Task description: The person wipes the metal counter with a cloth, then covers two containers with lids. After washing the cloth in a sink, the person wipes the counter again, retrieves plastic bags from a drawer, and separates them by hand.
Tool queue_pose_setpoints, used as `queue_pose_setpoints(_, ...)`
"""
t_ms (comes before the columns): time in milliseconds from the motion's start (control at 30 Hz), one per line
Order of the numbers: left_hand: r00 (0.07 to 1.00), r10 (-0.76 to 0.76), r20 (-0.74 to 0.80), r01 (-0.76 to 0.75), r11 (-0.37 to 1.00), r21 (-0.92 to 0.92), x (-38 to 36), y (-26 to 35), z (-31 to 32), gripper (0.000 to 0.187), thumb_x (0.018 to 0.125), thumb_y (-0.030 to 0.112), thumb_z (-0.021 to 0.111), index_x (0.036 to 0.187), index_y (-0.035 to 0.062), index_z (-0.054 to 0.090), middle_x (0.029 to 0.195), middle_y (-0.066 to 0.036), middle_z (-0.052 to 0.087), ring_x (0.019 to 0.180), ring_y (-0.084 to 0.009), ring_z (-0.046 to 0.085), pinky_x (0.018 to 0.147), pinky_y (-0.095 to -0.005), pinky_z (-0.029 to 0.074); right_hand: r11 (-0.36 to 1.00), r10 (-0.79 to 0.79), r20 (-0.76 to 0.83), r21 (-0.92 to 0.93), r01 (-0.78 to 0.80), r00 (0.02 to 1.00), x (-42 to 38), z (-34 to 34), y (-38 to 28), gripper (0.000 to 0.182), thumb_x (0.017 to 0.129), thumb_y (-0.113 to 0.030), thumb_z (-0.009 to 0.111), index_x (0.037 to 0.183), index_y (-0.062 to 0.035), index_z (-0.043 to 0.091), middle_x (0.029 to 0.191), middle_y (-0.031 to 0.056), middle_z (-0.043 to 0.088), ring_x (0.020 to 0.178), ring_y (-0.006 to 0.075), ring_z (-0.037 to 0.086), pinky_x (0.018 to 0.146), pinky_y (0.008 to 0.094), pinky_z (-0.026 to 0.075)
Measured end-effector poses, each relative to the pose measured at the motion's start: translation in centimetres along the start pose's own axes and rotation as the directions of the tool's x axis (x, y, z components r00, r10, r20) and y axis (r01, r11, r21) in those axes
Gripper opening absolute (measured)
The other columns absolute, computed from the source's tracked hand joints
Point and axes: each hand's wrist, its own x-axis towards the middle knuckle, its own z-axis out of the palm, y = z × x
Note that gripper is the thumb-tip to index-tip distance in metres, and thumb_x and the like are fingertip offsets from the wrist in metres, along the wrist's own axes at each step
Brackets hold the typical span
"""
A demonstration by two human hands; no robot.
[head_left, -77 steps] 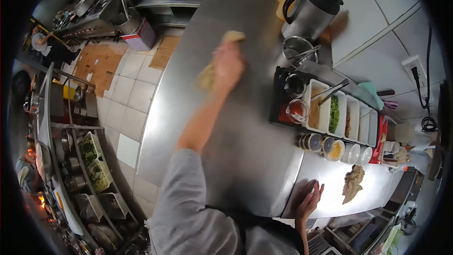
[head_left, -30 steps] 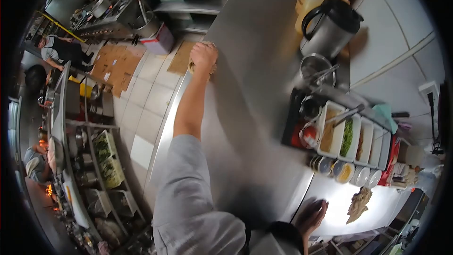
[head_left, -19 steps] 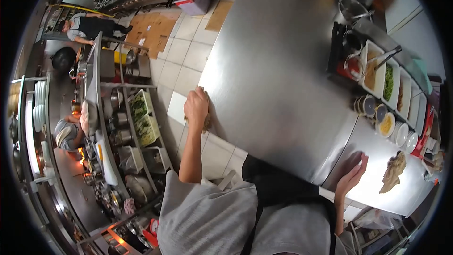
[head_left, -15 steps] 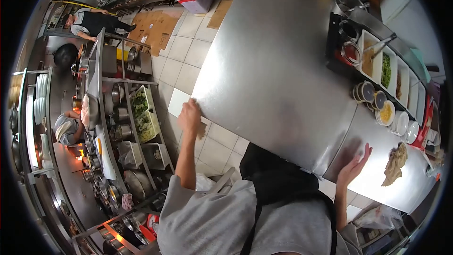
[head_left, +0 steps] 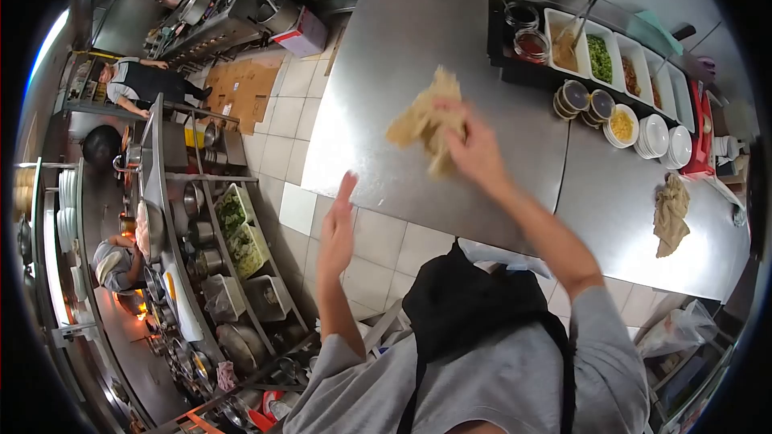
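Observation:
A crumpled tan cloth (head_left: 430,116) is over the steel counter (head_left: 515,169), its edges blurred by motion. My right hand (head_left: 473,143) grips it from the right side. Near the counter's left front corner, my left hand (head_left: 336,233) is raised with its fingers stretched out and nothing in it. A second tan cloth (head_left: 671,215) lies crumpled on the right part of the counter, apart from both hands.
White trays of food (head_left: 599,58) line the counter's back right, with lidded cups (head_left: 572,96), a bowl of yellow food (head_left: 621,126) and white dishes (head_left: 653,138) in front. Shelves (head_left: 241,225) stand left across the aisle; two people work beyond.
The cloth that was at my left hand is now in my right hand over the counter. My right hand has moved left and forward. My left hand has opened. The view has shifted.

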Motion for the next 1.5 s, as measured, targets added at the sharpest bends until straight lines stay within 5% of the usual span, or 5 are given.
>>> queue_pose_setpoints(133,0.970,-0.201,-0.136,0.202,0.979,-0.010,-5.4,-5.9,-4.0,0.066,0.094,0.053,0.021,0.139,0.0060,0.029,0.137,-0.015,0.039,0.127,-0.0267,0.036,0.103,-0.0400,0.029,0.463,-0.488,-0.022,-0.854,0.237,0.872,6.5,1.0,6.4,0.030,0.083,-0.023,0.055,0.109,-0.0089,0.057,0.101,0.0120,0.058,0.103,0.0282,0.048,0.091,0.0379,0.039)
queue_pose_setpoints(367,0.968,0.029,-0.250,-0.055,0.994,-0.095,-6.0,-7.0,-7.7,0.060,0.095,0.046,0.029,0.137,0.0039,0.032,0.136,-0.017,0.039,0.123,-0.0291,0.041,0.098,-0.0396,0.034,0.975,-0.202,0.805,0.216,0.042,0.557,-7.1,19.6,3.6,0.018,0.085,-0.013,0.049,0.095,-0.0026,0.060,0.092,0.0124,0.058,0.087,0.0266,0.057,0.078,0.0348,0.046)
queue_pose_setpoints(833,0.936,0.309,0.171,-0.299,0.951,-0.083,3.7,-2.2,-1.7,0.050,0.097,0.036,0.032,0.130,-0.0008,0.040,0.121,-0.016,0.053,0.108,-0.0254,0.054,0.088,-0.0358,0.042,0.608,-0.317,0.388,-0.617,0.499,0.865,-5.2,7.9,5.2,0.046,0.075,-0.021,0.059,0.119,-0.0123,0.052,0.130,0.0053,0.047,0.127,0.0224,0.035,0.101,0.0381,0.031)
queue_pose_setpoints(1167,0.296,0.476,0.828,-0.706,0.693,-0.145,5.9,13.9,32.1,0.024,0.090,0.019,0.052,0.108,0.0059,0.059,0.091,-0.011,0.064,0.084,-0.0195,0.062,0.075,-0.0272,0.046,0.865,-0.045,0.080,-0.496,0.079,0.996,-22.3,-7.8,-0.3,0.028,0.073,-0.003,0.051,0.099,-0.0112,0.059,0.120,0.0067,0.052,0.106,0.0285,0.045,0.091,0.0358,0.035)
queue_pose_setpoints(1500,0.853,0.472,0.221,-0.518,0.815,0.259,7.1,8.9,34.9,0.018,0.088,0.020,0.054,0.098,0.0057,0.061,0.086,-0.010,0.065,0.075,-0.0219,0.063,0.067,-0.0319,0.049,0.695,-0.346,-0.263,-0.717,0.057,0.901,-20.8,-22.9,2.7,0.023,0.072,-0.004,0.054,0.094,-0.0079,0.060,0.109,0.0077,0.055,0.098,0.0294,0.048,0.086,0.0362,0.039)
